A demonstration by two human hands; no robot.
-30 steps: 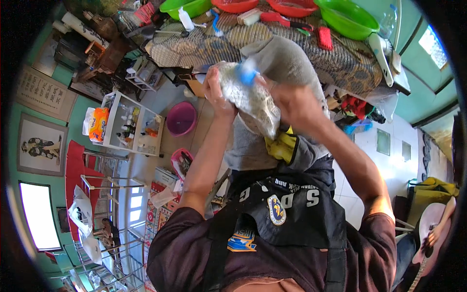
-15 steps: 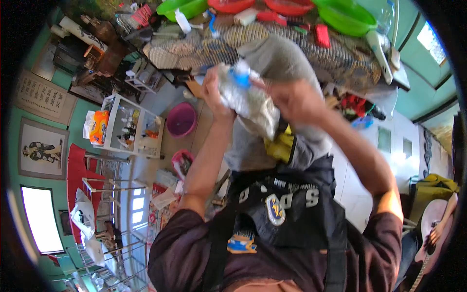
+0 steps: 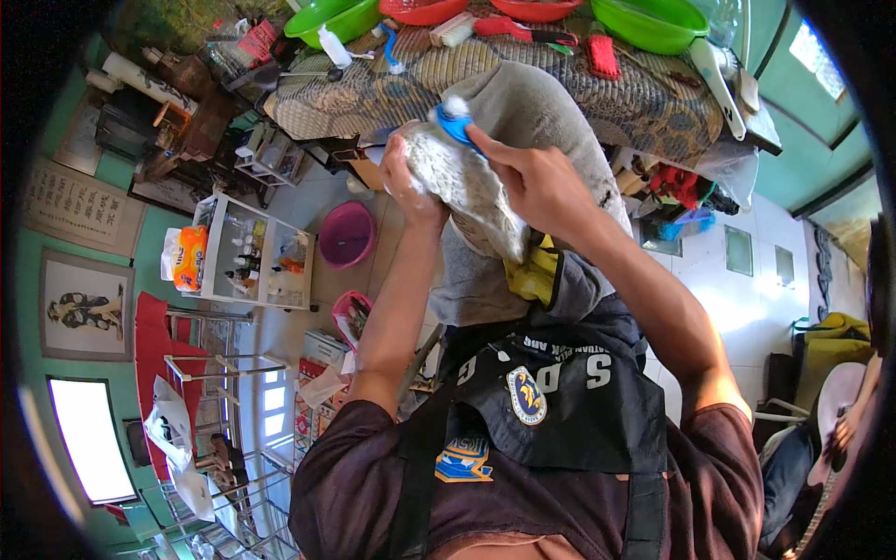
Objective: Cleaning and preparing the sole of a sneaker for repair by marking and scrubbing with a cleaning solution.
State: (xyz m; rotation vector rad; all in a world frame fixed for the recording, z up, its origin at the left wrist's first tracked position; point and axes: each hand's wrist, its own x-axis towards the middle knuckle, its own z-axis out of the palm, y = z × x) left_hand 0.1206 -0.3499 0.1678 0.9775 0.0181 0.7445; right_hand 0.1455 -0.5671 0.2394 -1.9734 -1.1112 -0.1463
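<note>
A pale shoe [image 3: 462, 191] smeared with white foam is held up over my lap, tilted, its narrower end toward me. My left hand [image 3: 413, 187] is wrapped round its left side, with the fingers partly hidden behind it. In my right hand [image 3: 541, 182] is a small blue brush [image 3: 455, 123], pressed near the shoe's far end, the index finger stretched along it. A clump of white foam sits on top of the brush. Below the shoe, a yellow cloth [image 3: 534, 275] lies on my lap against grey fabric [image 3: 551, 112].
Ahead is a table with a patterned cover [image 3: 355, 105], bearing green basins [image 3: 651, 26], red basins, a white bottle [image 3: 333, 47] and several brushes. A purple basin [image 3: 347, 234] and a white shelf cart [image 3: 257, 252] stand left. At far right, another person holds a guitar [image 3: 833, 411].
The blue brush and my right hand have moved slightly up and left, to the shoe's far end. Their motion blur is gone. My left hand keeps its hold.
</note>
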